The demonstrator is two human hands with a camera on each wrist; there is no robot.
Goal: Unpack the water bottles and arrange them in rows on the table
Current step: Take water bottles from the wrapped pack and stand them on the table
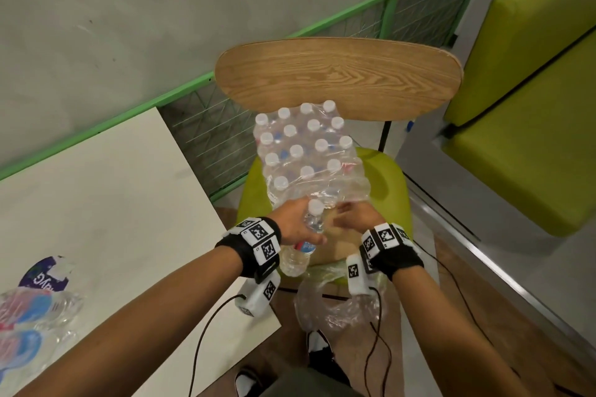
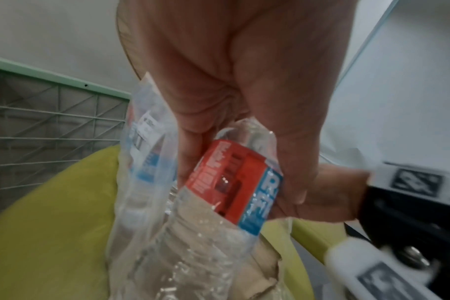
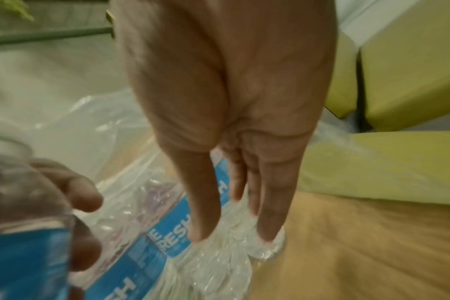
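A water bottle (image 1: 309, 235) is gripped upright in the left hand (image 1: 295, 222), the table (image 1: 106, 203) lying leftward; right hand (image 1: 356, 217) fingers (image 3: 206, 203) are extended onto the shrink-wrapped pack (image 1: 306, 151).

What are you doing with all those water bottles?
A person is unpacking a plastic-wrapped pack of bottles that sits on a green chair. The left hand grips one bottle lifted out of the torn end. The right hand reaches with straight fingers to the wrap. A white table waits beside them.
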